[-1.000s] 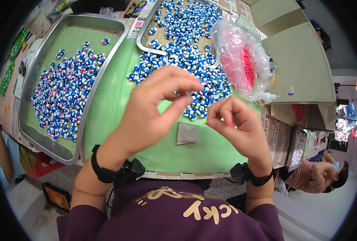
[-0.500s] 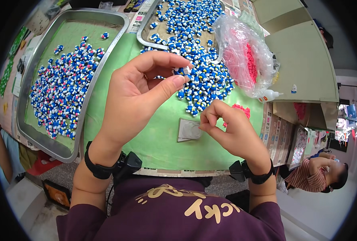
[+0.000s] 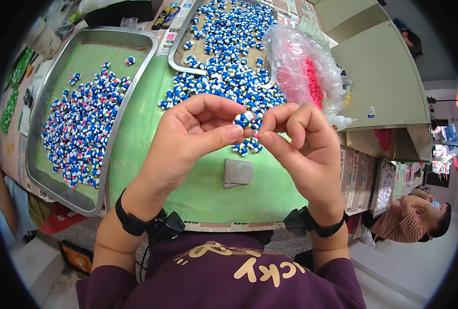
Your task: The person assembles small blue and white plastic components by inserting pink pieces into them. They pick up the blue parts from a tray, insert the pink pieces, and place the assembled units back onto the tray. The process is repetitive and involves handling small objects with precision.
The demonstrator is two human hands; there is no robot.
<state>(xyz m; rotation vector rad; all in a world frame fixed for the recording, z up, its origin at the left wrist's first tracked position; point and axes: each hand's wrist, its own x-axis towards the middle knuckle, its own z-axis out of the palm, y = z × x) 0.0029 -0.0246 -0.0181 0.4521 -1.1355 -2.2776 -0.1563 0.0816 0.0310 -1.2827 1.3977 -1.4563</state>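
Note:
Between its thumb and fingertips my left hand (image 3: pixel 180 139) pinches a small blue-and-white figurine (image 3: pixel 245 119). My right hand (image 3: pixel 311 144) is closed in a pinch on a tiny pink piece (image 3: pixel 257 135), which is right beside the figurine; whether the two touch I cannot tell. Behind both hands spreads a heap of similar blue-and-white figurines (image 3: pixel 213 85) with yellow bits. Below the hands, on the green cloth (image 3: pixel 198 201), lies a small grey square plate (image 3: pixel 238 172).
On the left stands a metal tray (image 3: pixel 110 32) of figurines with pink bits. Another metal tray (image 3: pixel 187 69) holds more at the back. To the right are a clear bag (image 3: pixel 285 67) of pink pieces, a white bottle (image 3: pixel 342 122) and a cabinet (image 3: pixel 381 67). A person in stripes (image 3: pixel 399 224) sits far right.
My right hand has risen from beside the grey plate to the figurine, with the pink piece now showing in its fingertips. My left hand has come slightly lower, still pinching the figurine.

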